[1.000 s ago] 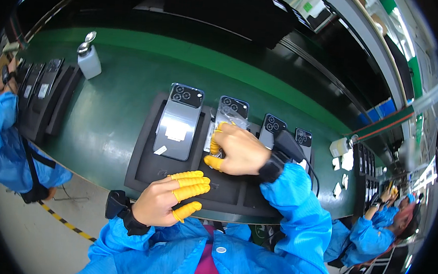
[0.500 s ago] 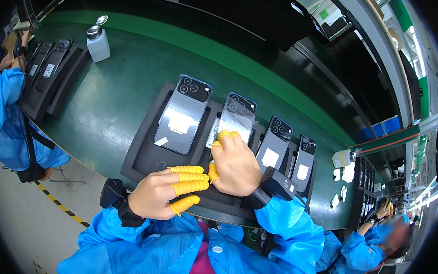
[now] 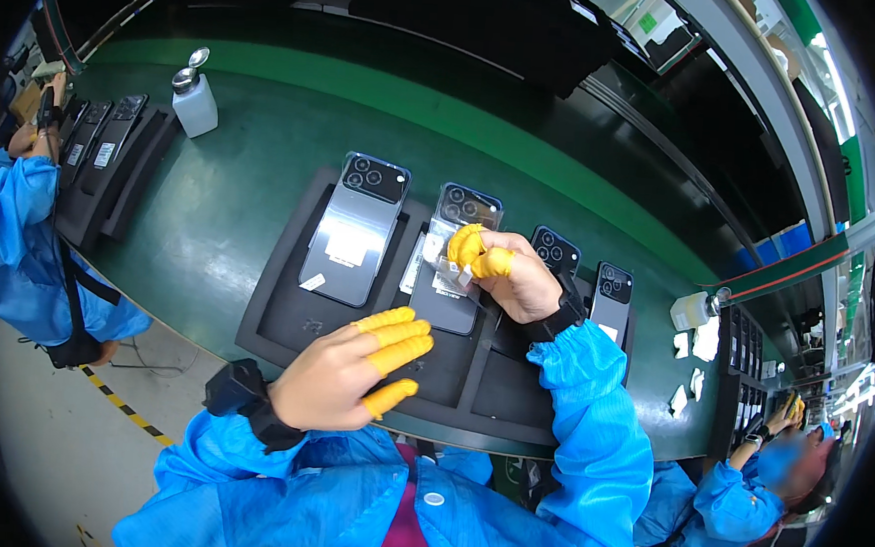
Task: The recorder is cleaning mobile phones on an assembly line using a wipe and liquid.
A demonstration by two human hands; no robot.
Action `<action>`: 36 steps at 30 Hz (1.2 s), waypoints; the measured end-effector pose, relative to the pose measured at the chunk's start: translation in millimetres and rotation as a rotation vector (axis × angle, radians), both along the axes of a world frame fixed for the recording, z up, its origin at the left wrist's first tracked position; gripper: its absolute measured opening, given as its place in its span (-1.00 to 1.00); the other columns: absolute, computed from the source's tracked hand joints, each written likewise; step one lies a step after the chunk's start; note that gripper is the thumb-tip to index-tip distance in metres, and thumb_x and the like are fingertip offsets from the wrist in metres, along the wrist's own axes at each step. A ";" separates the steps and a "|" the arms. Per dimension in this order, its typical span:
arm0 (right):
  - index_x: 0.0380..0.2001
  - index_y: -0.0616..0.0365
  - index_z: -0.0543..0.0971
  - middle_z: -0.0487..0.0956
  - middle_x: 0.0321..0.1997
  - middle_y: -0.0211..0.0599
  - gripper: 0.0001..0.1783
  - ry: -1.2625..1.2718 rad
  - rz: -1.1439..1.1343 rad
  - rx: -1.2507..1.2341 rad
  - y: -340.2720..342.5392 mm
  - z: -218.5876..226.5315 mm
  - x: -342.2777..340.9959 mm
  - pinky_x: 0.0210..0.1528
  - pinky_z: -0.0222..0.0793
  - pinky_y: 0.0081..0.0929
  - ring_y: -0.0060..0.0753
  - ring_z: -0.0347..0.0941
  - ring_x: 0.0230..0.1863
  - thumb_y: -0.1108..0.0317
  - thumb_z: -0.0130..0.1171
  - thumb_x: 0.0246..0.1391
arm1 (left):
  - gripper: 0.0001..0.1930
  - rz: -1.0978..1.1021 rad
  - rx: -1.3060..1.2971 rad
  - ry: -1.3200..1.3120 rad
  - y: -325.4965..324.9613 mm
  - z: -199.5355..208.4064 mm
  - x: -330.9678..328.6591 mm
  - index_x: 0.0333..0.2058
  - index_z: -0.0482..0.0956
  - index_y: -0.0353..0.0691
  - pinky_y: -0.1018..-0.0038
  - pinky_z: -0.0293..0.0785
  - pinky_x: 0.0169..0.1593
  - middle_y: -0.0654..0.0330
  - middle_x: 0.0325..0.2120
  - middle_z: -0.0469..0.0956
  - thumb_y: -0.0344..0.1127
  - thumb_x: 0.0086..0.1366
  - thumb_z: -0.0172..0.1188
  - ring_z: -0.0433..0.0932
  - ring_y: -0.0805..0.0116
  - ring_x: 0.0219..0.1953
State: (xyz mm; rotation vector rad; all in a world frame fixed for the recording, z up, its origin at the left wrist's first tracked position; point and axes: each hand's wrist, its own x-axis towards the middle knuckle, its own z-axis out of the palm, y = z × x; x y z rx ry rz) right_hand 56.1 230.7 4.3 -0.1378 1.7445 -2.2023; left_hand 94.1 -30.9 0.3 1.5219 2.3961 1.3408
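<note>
Thumb and finger of my right hand (image 3: 518,275), in yellow finger cots, pinch a crumpled clear film (image 3: 445,268) over the second phone (image 3: 439,313). That phone lies back up in the black foam tray (image 3: 280,316), a white label on its lower half. Whether the film still touches the phone's upper part, I cannot tell. My left hand (image 3: 336,373), also in yellow cots, hovers over the tray's near edge with fingers apart, holding nothing. To the left lies a larger-looking phone (image 3: 355,230) with a label and small tab. Two more phones (image 3: 556,249) (image 3: 611,299) lie right, partly behind my right hand and wrist.
A white pump bottle (image 3: 195,106) stands at the back left of the green bench (image 3: 232,201). Another bottle (image 3: 691,311) and white scraps (image 3: 696,383) lie right. Co-workers in blue smocks (image 3: 20,213) work on both sides, beside more phone trays (image 3: 113,168).
My right hand has moved up and right from the second phone's lower end, lifting the film's lower part and baring the phone's back. My left fingers have spread slightly.
</note>
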 end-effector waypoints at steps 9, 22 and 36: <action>-0.30 0.25 0.59 0.54 -0.13 -0.13 -0.71 0.157 -0.238 -0.649 22.5 18.7 9.1 -0.05 0.36 -0.30 -0.21 0.44 -0.08 0.22 0.16 0.07 | -0.26 0.019 -0.272 0.182 22.6 -8.4 -1.4 0.21 0.37 -0.34 0.14 0.09 0.40 -0.09 0.12 0.44 0.13 0.25 0.21 0.33 -0.04 0.26; -0.47 0.27 0.50 0.44 -0.31 0.01 -0.80 0.870 0.079 0.844 -121.9 31.9 -33.6 -0.17 0.40 -0.20 0.09 0.42 -0.22 0.50 0.24 -0.29 | -0.45 -0.129 -0.027 0.113 5.4 -12.3 5.5 0.11 0.47 -0.35 0.19 0.24 0.31 -0.05 0.03 0.50 -0.07 0.28 0.22 0.40 -0.02 0.19; -0.45 0.25 0.55 0.42 -0.13 -0.02 -0.67 0.902 -0.321 1.306 -178.4 -36.6 -13.2 -0.31 0.48 -0.27 -0.06 0.40 -0.15 0.46 0.28 -0.48 | -0.59 -0.111 0.084 -0.061 -61.7 16.8 -1.8 -0.07 0.65 -0.28 0.31 0.54 0.02 0.02 -0.12 0.64 -0.32 0.07 0.41 0.62 0.10 -0.05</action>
